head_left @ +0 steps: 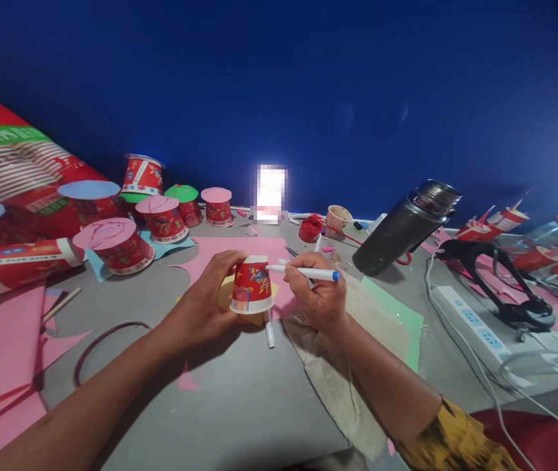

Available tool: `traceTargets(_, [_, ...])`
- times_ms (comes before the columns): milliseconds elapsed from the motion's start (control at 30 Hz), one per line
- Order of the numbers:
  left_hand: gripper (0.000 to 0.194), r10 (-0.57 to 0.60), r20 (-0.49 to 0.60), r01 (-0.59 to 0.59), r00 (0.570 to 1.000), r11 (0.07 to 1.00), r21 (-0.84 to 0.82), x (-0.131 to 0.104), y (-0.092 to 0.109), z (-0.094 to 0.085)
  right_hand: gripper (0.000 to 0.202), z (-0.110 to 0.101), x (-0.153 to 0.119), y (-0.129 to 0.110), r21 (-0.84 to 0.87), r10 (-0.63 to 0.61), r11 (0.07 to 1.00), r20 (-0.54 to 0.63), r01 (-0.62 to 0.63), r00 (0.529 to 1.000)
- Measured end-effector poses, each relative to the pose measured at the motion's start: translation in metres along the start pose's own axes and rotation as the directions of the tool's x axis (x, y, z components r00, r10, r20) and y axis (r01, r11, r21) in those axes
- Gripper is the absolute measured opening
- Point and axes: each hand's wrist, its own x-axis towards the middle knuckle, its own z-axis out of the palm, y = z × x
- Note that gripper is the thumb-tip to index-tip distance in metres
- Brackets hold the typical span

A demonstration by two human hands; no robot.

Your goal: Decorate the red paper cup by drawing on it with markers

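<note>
A red printed paper cup [259, 280], turned upside down with its white rim at the bottom, is held by my left hand [212, 288]. My fingers and thumb wrap its left side. My right hand [316, 293] grips a white marker with a blue end [315, 273], and its tip points left at the cup's upper right side. Whether the tip touches the cup I cannot tell. Blue strokes show on the lower left of the cup. Under the cup's right edge, a white pen cap or marker [270, 332] lies on the grey table [239, 405].
Several red cups topped with paper discs, such as a pink-topped cup [112, 245], stand at left. A dark thermos [401, 229] leans at right, near a power strip [475, 324] with cables and a black strap frame [499, 281]. Pink paper [14, 340] lies at left.
</note>
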Motion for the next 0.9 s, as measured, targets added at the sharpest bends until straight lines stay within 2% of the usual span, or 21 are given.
traceTargets(300, [0.070, 0.013, 0.020, -0.012, 1.000, 0.999, -0.034, -0.0021, 0.0033, 0.0009, 0.011, 0.0004, 0.0014, 0.0000, 0.024, 0.028, 0.999, -0.002, -0.028, 1.000])
traceTargets(733, [0.071, 0.019, 0.021, -0.019, 1.000, 1.000, -0.018, 0.0001, 0.0002, 0.0000, 0.013, -0.0034, 0.0010, -0.0017, 0.012, 0.017, 1.000, 0.092, -0.018, 0.996])
traceTargets(900, [0.070, 0.035, 0.015, -0.036, 0.999, 0.999, 0.035, -0.0008, 0.0024, 0.0000, 0.014, -0.0011, 0.0010, -0.0027, 0.023, -0.044, 0.999, 0.026, 0.044, 0.999])
